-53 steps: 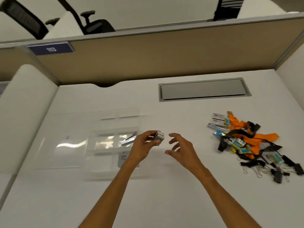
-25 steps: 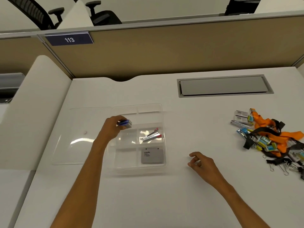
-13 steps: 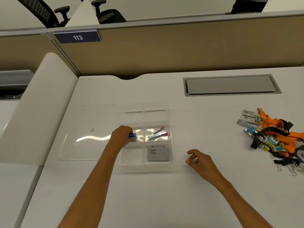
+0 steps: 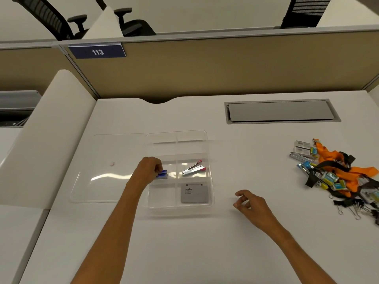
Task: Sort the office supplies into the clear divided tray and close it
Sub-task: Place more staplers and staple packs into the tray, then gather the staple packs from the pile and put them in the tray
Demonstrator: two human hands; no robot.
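The clear divided tray (image 4: 207, 140) lies open on the white desk, its flat lid (image 4: 114, 187) spread out to the left. My left hand (image 4: 148, 170) reaches into the middle left compartment, fingers closed on a small blue staple box (image 4: 162, 174) that sits low in it. A silver stapler with a pink end (image 4: 193, 168) lies in the middle right compartment. A grey pad (image 4: 194, 194) fills the near right one. My right hand (image 4: 251, 206) hovers over the desk to the right of the tray, fingers loosely curled, holding nothing.
A heap of supplies (image 4: 336, 173) lies at the right: orange and black lanyards, small staple boxes, silver staplers and black binder clips (image 4: 356, 208). A grey cable hatch (image 4: 281, 110) is set into the desk behind. A tan partition closes off the back.
My left hand carried the blue staple box from above the desk to the tray and lowered it into the middle left compartment. My right hand sank toward the desk.
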